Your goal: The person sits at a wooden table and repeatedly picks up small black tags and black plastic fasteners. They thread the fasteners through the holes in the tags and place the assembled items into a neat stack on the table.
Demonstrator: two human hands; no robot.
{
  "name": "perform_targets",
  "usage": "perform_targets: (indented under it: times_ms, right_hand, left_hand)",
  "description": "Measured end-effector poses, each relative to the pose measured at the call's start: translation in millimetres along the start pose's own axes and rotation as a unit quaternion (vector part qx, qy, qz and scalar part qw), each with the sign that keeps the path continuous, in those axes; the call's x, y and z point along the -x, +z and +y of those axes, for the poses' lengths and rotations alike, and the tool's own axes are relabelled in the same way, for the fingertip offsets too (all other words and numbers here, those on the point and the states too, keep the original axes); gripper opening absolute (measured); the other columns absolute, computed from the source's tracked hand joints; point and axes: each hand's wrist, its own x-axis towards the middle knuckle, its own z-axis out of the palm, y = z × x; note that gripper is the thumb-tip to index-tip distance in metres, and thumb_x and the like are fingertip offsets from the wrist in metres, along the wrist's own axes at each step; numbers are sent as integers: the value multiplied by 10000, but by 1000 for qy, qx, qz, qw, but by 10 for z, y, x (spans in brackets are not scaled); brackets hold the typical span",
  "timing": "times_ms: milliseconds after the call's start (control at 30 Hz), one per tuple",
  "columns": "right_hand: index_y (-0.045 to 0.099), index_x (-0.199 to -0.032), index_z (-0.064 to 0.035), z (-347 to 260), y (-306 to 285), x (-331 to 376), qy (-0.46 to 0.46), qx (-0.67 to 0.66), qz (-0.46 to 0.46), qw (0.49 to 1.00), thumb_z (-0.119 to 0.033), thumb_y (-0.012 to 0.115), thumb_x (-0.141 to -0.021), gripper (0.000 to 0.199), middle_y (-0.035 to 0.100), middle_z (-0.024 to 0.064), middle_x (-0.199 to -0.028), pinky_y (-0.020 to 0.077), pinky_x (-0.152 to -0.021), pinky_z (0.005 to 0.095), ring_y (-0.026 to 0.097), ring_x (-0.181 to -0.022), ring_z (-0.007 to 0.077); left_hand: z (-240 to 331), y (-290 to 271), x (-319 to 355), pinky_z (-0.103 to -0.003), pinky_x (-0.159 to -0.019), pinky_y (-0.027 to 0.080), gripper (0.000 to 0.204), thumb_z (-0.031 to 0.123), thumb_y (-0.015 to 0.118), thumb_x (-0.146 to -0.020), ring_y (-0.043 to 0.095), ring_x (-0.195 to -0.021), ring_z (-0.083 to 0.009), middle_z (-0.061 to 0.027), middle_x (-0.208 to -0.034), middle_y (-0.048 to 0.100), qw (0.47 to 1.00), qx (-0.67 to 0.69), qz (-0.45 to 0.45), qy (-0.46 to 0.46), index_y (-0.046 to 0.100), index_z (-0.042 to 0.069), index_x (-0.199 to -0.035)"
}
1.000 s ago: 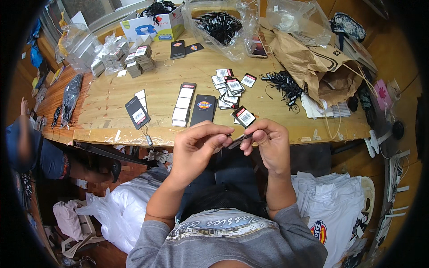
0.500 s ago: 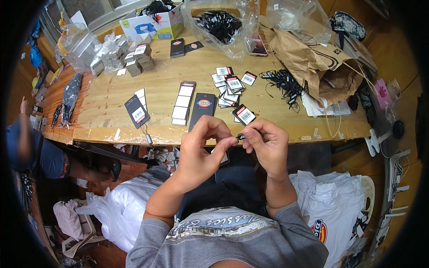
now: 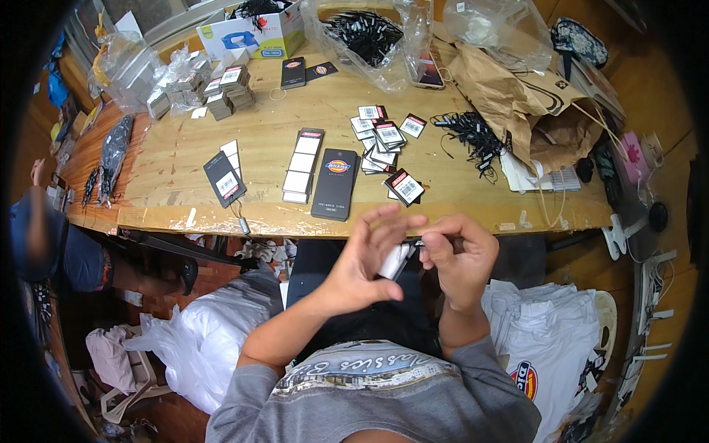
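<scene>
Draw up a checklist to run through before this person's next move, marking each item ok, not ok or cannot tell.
1. Right hand closed on the small dark piece: ok, it is pinched at the fingertips.
2. Left hand gripping the white-faced tag: cannot tell; its fingers are spread and contact is unclear.
3. Dark piece fastened to that tag: cannot tell, too small and blurred.
4. Black hang tags stacked on the table: ok.
5. Small barcode labels in one neat stack: not ok, loosely overlapping.
6. Black strings untangled: not ok, heaped.
</scene>
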Motion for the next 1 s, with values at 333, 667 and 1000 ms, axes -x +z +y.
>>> perform_targets:
  times_ms: [333, 667, 1000]
  right_hand:
    - [497, -620, -17, 603, 117, -256, -112, 497, -159, 846, -162, 581, -702, 186, 524, 106, -612, 425, -503, 347, 551, -578, 257]
    - [494, -606, -24, 658, 181, -180, -178, 496, -147, 837, -139, 603, -679, 176, 499, 101, -587, 407, -509, 344, 520, -562, 262]
    - [543, -920, -6, 410, 545, 0, 223, -111, -291, 924, -28, 547, -753, 169, 564, 17, -606, 385, -450, 169, 501, -531, 44]
  left_hand:
    - [-467, -343, 379, -388, -806, 457, 248, 57, 470, -814, 536, -909, -252, -157, -993, 512, 902, 264, 207, -273, 393, -2, -1042]
    - [-411, -460, 480, -277, -724, 459, 219, 34, 547, -766, 554, -798, -165, -84, -852, 546, 925, 101, 219, -295, 459, 3, -964]
    - [1570, -535, 439, -402, -872, 291, 269, -47, 535, -605, 454, -941, -298, -114, -851, 513, 650, -748, -39, -128, 519, 30, -862]
